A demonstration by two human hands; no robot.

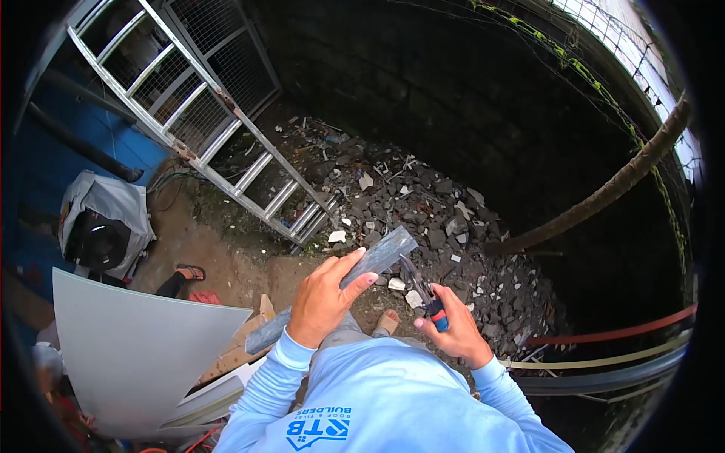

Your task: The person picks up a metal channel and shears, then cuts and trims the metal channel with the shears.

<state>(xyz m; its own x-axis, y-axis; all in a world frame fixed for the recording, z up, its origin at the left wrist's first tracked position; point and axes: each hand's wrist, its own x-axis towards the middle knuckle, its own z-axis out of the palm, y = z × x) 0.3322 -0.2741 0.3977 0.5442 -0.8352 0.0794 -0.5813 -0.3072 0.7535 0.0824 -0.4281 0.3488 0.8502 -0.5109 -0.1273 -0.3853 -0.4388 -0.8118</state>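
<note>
Long grey metal channel near the centre of the frame, its long axis slanting from lower left to upper right across the front of the body. Left hand clasps it around mid-length, thumb along the lower-right side, fingers over the other — the far end juts out beyond the grip toward upper right. Right hand, lower right of that end, is closed around the red, blue and black handles of a metal-jawed hand tool; it is the hand nearer the jutting end. Tool points up and to the left, tip at the channel's lower-right edge, just short of the end; whether the jaws bite the metal, cannot tell. No container made out for certain. At left of frame, pale crumpled sheeting wraps a dark rounded object — contents otherwise unclear. Beyond the channel, grey broken rubble.
</note>
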